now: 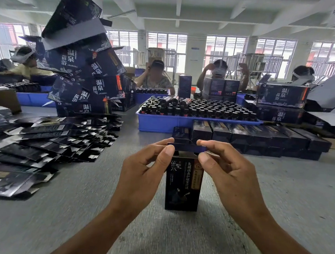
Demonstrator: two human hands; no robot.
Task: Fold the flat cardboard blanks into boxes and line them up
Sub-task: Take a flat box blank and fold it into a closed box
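Note:
A small dark box (183,186) with gold lettering stands upright on the grey table in front of me. Its top flap (187,147) is held level above the opening. My left hand (145,171) pinches the flap's left end between thumb and forefinger. My right hand (225,171) pinches the right end the same way. Behind the box, a row of folded dark boxes (258,137) lies side by side, running to the right. Flat dark blanks (46,147) lie fanned out in overlapping piles at my left.
A blue tray (183,124) full of dark bottles sits behind the row. A leaning stack of larger dark cartons (83,70) rises at the left, more cartons (280,103) at the right. Several people sit across the table. Bare grey tabletop (289,196) lies near my right forearm.

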